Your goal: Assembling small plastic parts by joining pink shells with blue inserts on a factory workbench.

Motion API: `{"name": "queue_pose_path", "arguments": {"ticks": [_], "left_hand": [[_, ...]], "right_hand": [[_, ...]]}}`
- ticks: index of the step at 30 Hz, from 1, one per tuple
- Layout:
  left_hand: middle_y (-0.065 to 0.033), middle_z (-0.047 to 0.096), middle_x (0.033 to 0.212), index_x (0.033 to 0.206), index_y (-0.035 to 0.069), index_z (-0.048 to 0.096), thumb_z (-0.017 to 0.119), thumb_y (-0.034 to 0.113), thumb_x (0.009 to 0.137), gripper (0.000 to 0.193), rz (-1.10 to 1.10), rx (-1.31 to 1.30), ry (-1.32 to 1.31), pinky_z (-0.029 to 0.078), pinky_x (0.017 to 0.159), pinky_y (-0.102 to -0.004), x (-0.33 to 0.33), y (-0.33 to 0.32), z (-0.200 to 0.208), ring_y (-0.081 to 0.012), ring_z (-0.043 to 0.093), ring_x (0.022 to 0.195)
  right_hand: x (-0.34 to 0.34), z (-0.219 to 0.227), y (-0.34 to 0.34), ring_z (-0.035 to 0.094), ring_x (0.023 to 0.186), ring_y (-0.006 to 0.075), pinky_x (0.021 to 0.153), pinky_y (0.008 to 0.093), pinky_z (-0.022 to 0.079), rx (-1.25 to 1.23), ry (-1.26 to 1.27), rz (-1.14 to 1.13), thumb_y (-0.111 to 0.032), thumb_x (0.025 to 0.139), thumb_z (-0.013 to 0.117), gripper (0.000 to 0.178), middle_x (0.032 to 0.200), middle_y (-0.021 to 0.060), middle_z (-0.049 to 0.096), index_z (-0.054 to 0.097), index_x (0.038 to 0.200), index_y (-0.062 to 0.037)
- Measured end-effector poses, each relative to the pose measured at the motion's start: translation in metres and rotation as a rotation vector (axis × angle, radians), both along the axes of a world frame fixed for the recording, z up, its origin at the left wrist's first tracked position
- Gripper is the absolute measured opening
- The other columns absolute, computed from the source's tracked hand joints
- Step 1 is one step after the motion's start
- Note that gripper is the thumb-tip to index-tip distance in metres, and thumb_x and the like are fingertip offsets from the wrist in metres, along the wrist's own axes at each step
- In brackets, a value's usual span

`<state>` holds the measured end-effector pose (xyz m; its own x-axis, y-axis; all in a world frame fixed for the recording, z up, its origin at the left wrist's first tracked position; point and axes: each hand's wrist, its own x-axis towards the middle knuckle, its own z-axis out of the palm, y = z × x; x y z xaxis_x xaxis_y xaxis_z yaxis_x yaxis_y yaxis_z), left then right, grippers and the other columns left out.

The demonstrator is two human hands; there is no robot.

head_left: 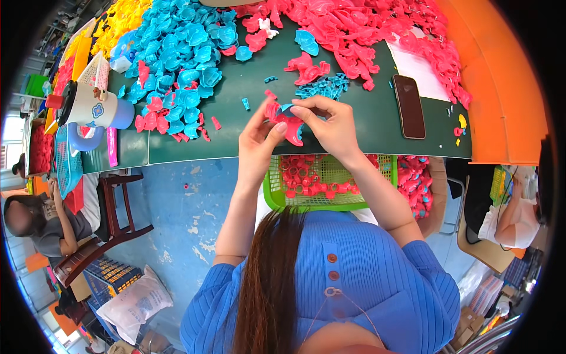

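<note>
Both hands meet over the near edge of the dark green table [194, 144]. My left hand [259, 141] pinches a curved pinkish-red plastic part [292, 133] between thumb and fingers. At the same part, my right hand [331, 125] closes thumb and forefinger from the other side. A bit of blue plastic [285, 108] shows on the part near the fingertips; how it is joined I cannot tell. Just beyond my hands lie a small heap of little blue pieces [330, 87] and a loose pinkish-red part [305, 68].
Big heaps of blue shells [183, 41] and pinkish-red parts [348, 35] cover the far table. A phone [409, 109] lies on the right, a large mug [94, 109] on the left. Below the edge, a green basket [336, 206] holds pinkish-red parts. Other people sit at both sides.
</note>
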<state>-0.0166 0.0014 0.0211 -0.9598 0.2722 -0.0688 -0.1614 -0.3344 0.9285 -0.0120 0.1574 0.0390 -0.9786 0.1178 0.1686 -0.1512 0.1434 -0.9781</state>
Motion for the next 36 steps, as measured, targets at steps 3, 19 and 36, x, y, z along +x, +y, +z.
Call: {"name": "queue_pose_path", "arguments": {"ticks": [3,19,36], "left_hand": [[-0.0083,0.049,0.119,0.126,0.002,0.045,0.059,0.007,0.086,0.043,0.191,0.079,0.11,0.048,0.078,-0.0248,0.01,0.012,0.011,-0.012,0.056,0.096],[-0.0095,0.043,0.125,0.132,0.005,0.041,0.072,-0.004,0.068,0.071,0.18,-0.272,0.557,0.056,0.077,-0.0262,0.021,0.01,-0.011,-0.0196,0.054,0.108],[-0.0156,0.044,0.13,0.132,-0.003,0.038,0.072,0.015,0.076,0.069,0.055,-0.007,0.344,0.035,0.101,-0.0339,0.031,0.022,-0.021,-0.0218,0.043,0.121]], "right_hand": [[0.004,0.0,-0.003,0.062,0.074,0.0088,0.067,0.0213,0.049,-0.051,-0.017,-0.036,-0.007,0.081,0.066,0.015,0.084,0.0078,0.067,0.066,0.092,0.0024],[0.025,0.008,-0.01,0.059,0.068,0.0065,0.061,0.0196,0.047,-0.201,-0.118,-0.05,-0.008,0.08,0.068,0.013,0.076,0.0065,0.066,0.065,0.085,0.0032],[0.05,0.003,0.003,0.057,0.067,0.0051,0.06,0.0189,0.045,-0.34,-0.154,-0.098,-0.006,0.08,0.068,0.01,0.076,0.0047,0.064,0.065,0.085,0.0024]]}}
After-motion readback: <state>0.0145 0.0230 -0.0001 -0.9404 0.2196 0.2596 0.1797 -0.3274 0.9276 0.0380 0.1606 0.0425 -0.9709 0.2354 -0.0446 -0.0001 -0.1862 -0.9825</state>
